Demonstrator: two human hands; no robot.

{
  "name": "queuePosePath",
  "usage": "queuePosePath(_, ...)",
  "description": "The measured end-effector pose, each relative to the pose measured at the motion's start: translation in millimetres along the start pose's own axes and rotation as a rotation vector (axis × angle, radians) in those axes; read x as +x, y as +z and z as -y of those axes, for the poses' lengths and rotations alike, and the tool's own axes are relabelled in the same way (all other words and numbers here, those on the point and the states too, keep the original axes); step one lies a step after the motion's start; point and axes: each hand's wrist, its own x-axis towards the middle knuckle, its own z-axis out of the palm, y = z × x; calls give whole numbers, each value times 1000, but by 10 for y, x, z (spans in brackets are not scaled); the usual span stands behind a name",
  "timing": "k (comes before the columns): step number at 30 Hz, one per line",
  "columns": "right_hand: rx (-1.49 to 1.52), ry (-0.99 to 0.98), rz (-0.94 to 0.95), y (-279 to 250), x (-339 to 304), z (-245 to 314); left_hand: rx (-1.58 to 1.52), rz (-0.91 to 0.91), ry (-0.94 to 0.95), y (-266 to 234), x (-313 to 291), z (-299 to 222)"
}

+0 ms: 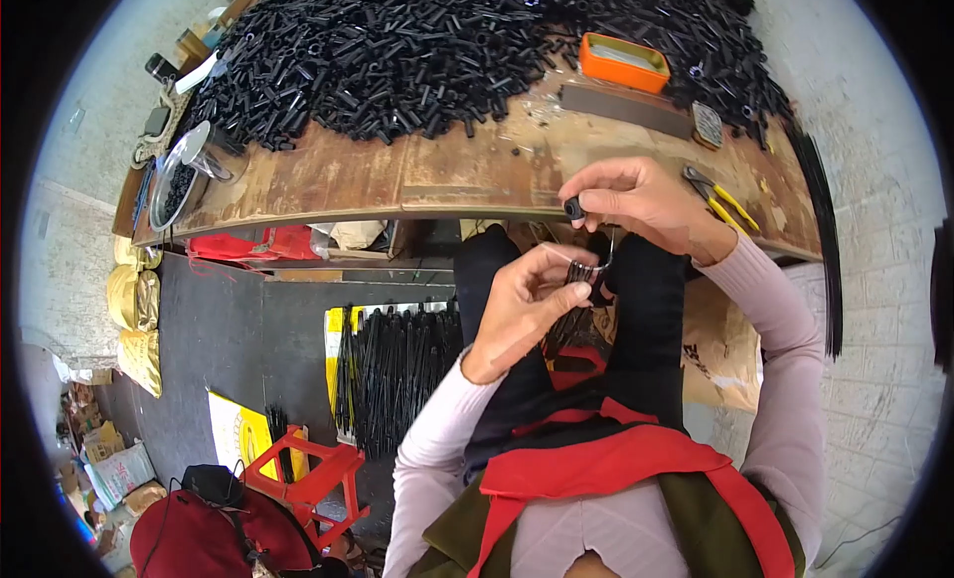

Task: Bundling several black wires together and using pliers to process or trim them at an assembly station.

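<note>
Shiny gold bags (140,361) sit to the left of a red stool (341,463)

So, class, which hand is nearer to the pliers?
Right. The right hand is just to the left of the pliers; the left hand is farther away, lower and more to the left.

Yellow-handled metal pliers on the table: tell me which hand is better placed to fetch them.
Probably the right hand: it is nearer the yellow-handled metal pliers, though it holds a small black cylindrical piece. The left hand is farther off, holding a shiny curved piece.
</note>
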Motion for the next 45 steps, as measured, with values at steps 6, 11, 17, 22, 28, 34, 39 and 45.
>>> queuePosePath(6, -218, -200, -144, -42, -628, -5, 56, 155, -33, 354, 39, -114)
queuePosePath(11, -287, -334, -133, -115, -1030, -32, 79, 160, -10, 640, -12, -124)
queuePosePath(17, -302, -412, -199, -194, -1377, -42, 196, 171, -42, 955, -35, -145)
queuePosePath(22, -219, -329, -182, -303, -1576, -41, 216, 197, -62, 1131, -1, -93)
queuePosePath(28, -279, -343, -218, -343, -1811, -63, 255, 209, -57, 1279, 12, -30)
queuePosePath(34, -307, -432, -211, -438, -1894, -94, 294, 199, -46, 1377, 19, 22)
queuePosePath(39, -341, -362, -219, -390, -2004, -16, 284, 194, -19, 1416, 27, 63)
queuePosePath(45, -457, -516, -224, -368, -1979, -13, 253, 156, 40, 1432, -1, 91)
